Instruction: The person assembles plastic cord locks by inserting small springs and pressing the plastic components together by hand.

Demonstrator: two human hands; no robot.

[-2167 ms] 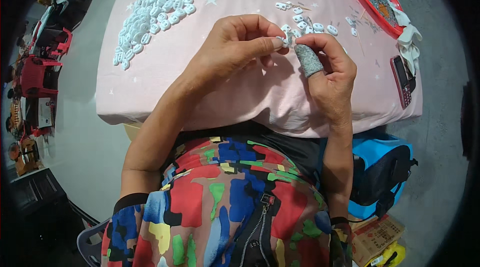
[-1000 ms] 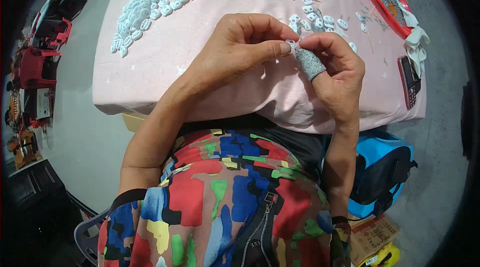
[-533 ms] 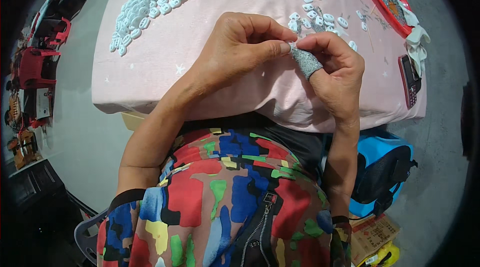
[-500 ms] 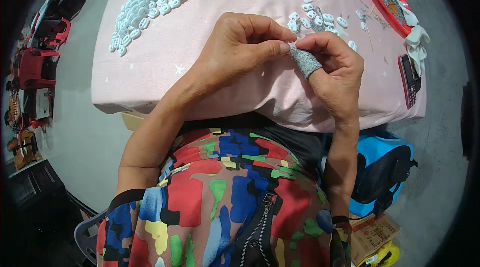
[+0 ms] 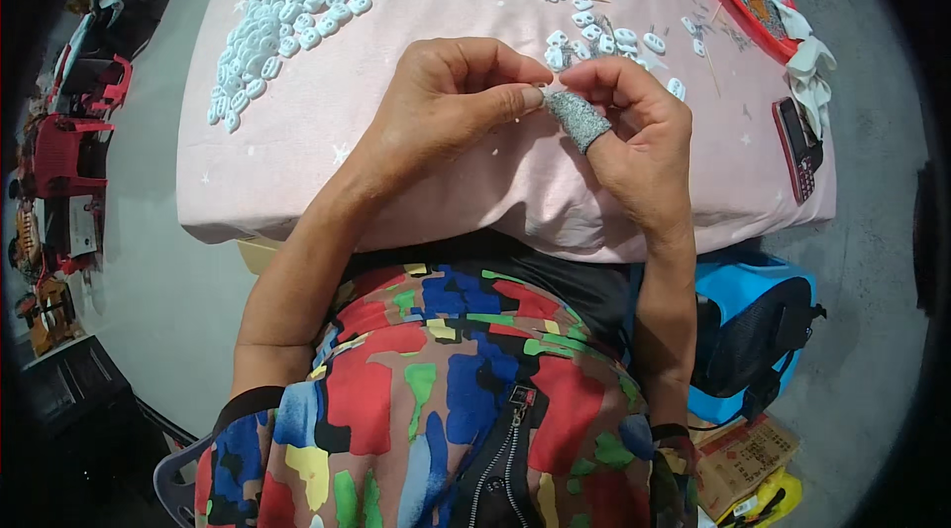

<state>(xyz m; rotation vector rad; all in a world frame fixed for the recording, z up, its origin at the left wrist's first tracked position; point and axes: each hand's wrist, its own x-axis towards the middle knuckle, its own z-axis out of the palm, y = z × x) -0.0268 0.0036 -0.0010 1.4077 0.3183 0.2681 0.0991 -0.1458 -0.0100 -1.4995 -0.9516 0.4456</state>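
My left hand (image 5: 458, 97) and my right hand (image 5: 646, 137) meet above the pink table cover. Thumb and forefinger of the left hand are pinched together on something too small to make out. A grey speckled knitted finger sleeve (image 5: 578, 119) covers my right thumb. The right thumb and forefinger also close at the same spot, close to the left fingertips. Just beyond them lie several small white pieces with holes (image 5: 596, 33), some with grey strands. A large pile of similar white pieces (image 5: 260, 38) lies at the far left.
The pink cover (image 5: 277, 171) drapes over the table's near edge. At the far right sits a red-rimmed tray (image 5: 783, 43) of grey bits, near a white cloth (image 5: 812, 72) and a red-and-black keypad phone (image 5: 795, 147). A blue bag (image 5: 738, 320) stands below right; red chairs (image 5: 74, 152) are left.
The whole scene has shifted slightly left in view, hands included. The pinch and the finger sleeve on my right thumb look the same.
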